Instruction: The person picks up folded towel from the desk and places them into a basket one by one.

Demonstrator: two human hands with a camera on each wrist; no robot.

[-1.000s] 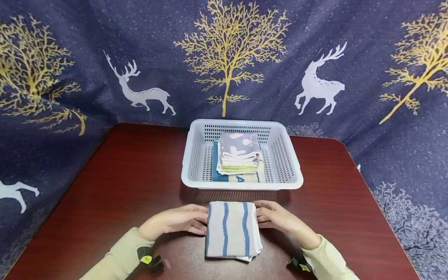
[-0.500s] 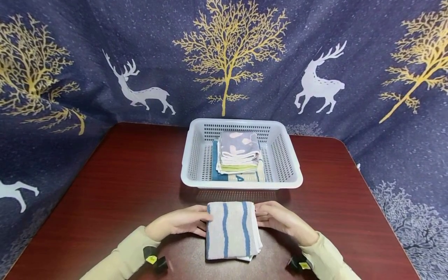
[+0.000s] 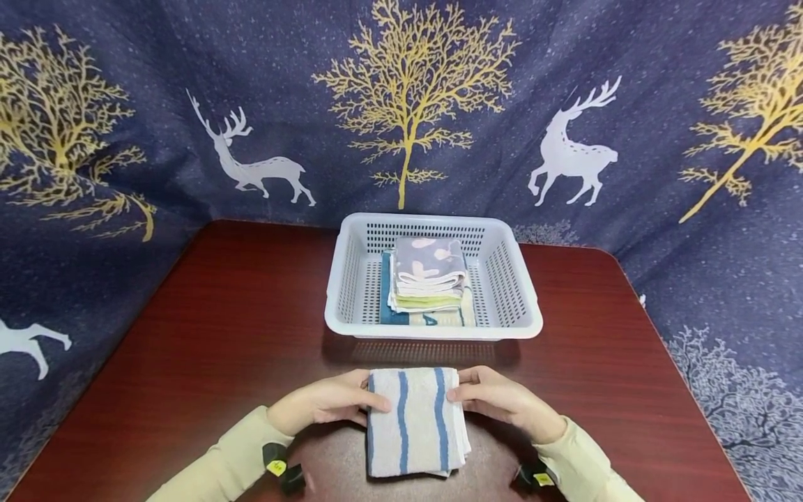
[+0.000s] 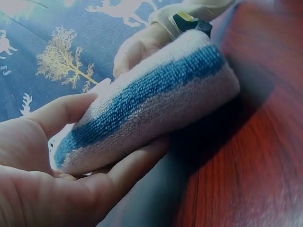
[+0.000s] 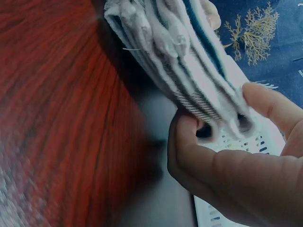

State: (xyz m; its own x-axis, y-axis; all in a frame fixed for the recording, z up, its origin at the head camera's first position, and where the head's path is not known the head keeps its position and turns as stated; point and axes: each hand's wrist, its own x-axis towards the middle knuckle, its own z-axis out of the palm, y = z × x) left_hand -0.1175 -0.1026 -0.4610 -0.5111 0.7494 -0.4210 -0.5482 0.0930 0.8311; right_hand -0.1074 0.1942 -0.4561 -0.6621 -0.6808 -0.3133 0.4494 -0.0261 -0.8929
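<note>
A folded white towel with wavy blue stripes point(image 3: 419, 425) is held between both hands at the front of the table. My left hand point(image 3: 329, 401) grips its left edge, thumb on top and fingers underneath. On the opposite edge, my right hand point(image 3: 505, 401) pinches the towel the same way. In the left wrist view the rounded fold of the towel point(image 4: 151, 99) is lifted off the tabletop, with a dark shadow below. The right wrist view shows its stacked layers point(image 5: 175, 56) between thumb and fingers.
Behind the hands stands a white perforated plastic basket point(image 3: 433, 333). Inside it lies a stack of folded towels point(image 3: 429, 265), a grey-purple one with pale shapes on top. The dark red wooden table point(image 3: 263, 300) reaches back to a patterned blue cloth point(image 3: 477, 42).
Both thumbs have moved onto the towel's top, where earlier the hands lay at its sides. The towel has risen off the table and shifted slightly toward the person. The basket stays put.
</note>
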